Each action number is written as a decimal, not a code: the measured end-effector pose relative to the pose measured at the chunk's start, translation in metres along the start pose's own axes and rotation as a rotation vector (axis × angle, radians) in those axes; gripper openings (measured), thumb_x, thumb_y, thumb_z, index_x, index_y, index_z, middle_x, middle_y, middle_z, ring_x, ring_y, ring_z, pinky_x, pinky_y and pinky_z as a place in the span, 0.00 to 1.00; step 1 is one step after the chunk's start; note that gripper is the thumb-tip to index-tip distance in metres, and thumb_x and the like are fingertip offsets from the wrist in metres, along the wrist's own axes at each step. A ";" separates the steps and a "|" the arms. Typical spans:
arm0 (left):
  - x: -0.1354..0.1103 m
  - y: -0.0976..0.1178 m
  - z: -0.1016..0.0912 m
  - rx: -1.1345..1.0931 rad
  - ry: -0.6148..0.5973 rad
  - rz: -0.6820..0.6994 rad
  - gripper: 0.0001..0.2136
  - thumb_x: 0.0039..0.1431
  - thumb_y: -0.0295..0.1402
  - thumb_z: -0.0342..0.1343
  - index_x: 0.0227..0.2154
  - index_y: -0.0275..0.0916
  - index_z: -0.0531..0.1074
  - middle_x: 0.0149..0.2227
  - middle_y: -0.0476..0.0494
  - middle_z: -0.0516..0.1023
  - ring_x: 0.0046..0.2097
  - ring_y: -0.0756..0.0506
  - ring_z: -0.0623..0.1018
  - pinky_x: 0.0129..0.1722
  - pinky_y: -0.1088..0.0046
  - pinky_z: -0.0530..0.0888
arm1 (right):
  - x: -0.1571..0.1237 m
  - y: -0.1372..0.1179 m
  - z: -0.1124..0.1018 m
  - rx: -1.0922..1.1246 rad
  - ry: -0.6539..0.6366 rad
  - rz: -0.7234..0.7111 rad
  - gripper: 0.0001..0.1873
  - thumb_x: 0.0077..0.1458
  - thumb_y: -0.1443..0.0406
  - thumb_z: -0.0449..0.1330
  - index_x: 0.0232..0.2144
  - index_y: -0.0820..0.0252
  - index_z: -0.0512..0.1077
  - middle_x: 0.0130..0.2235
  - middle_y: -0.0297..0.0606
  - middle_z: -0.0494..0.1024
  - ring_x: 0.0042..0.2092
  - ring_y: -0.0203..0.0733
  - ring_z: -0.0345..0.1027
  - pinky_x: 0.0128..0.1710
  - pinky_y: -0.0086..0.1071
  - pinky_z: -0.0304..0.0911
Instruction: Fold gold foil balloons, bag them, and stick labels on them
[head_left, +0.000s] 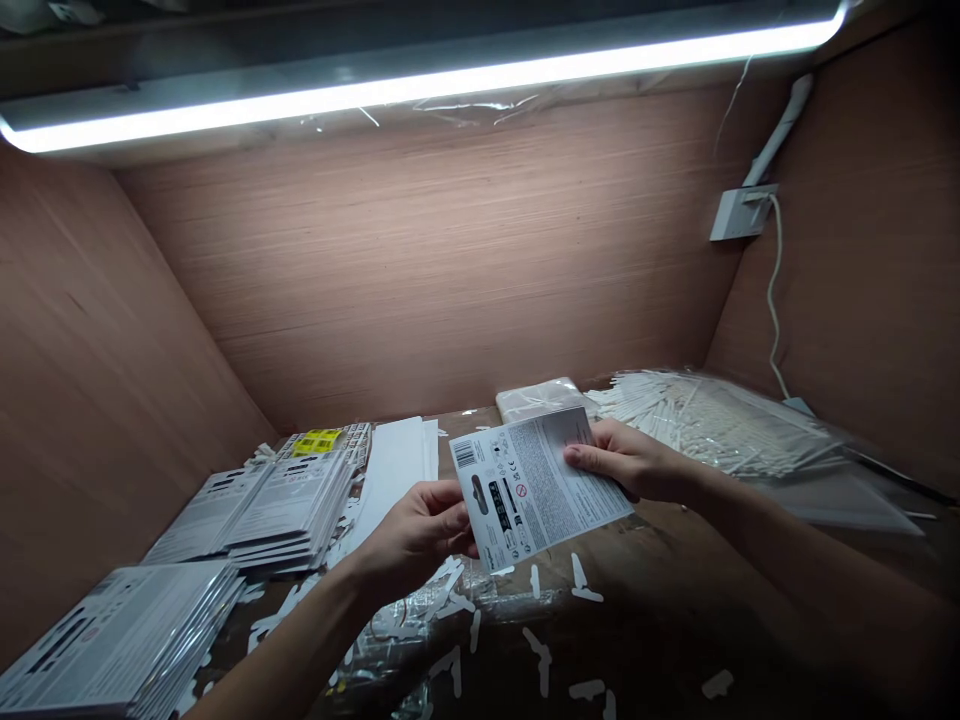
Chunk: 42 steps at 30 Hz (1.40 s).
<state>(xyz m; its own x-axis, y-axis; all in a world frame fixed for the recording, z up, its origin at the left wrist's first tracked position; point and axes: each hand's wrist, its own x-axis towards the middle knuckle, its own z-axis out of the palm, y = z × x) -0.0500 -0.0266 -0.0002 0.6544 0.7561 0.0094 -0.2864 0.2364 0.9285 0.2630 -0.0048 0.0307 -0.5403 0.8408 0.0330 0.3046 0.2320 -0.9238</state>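
A grey-white packaging card, printed with small text, a barcode and a dark hang hole, is held tilted above the table. My left hand pinches its left edge beside the hang hole, with the fingertips partly behind it. My right hand grips the upper right part, thumb on the printed face and the other fingers hidden behind. Stacks of similar printed cards lie at the left, with more cards piled behind them.
White paper sheets and yellow stickers lie at back left. White cut-out scraps litter the table. Clear plastic bags with thin white strips lie right. Wooden walls enclose the space; a light tube hangs overhead.
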 end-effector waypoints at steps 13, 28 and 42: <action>0.002 -0.017 -0.002 0.014 0.097 -0.049 0.12 0.59 0.40 0.68 0.38 0.36 0.83 0.39 0.38 0.84 0.34 0.47 0.80 0.37 0.70 0.77 | 0.001 0.004 0.003 -0.018 -0.061 -0.022 0.32 0.59 0.38 0.58 0.24 0.60 0.65 0.18 0.28 0.62 0.17 0.30 0.55 0.14 0.24 0.49; 0.002 0.002 -0.016 1.138 0.085 0.129 0.06 0.58 0.38 0.66 0.29 0.44 0.85 0.45 0.38 0.86 0.54 0.36 0.81 0.54 0.61 0.73 | 0.002 0.013 -0.034 0.001 0.235 -0.024 0.31 0.57 0.39 0.61 0.22 0.60 0.67 0.17 0.31 0.65 0.17 0.32 0.57 0.14 0.27 0.49; 0.105 0.010 -0.088 1.601 0.808 -0.275 0.26 0.52 0.44 0.69 0.45 0.24 0.76 0.49 0.15 0.78 0.55 0.23 0.76 0.50 0.57 0.70 | 0.007 0.010 -0.052 0.125 0.433 -0.104 0.32 0.52 0.41 0.67 0.19 0.62 0.68 0.16 0.34 0.67 0.17 0.32 0.58 0.14 0.27 0.50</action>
<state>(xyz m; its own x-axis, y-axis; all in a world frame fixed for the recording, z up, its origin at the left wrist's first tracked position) -0.0459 0.1088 -0.0231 -0.0419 0.9940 0.1008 0.9546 0.0100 0.2977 0.3030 0.0290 0.0412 -0.1775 0.9492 0.2598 0.1547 0.2876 -0.9452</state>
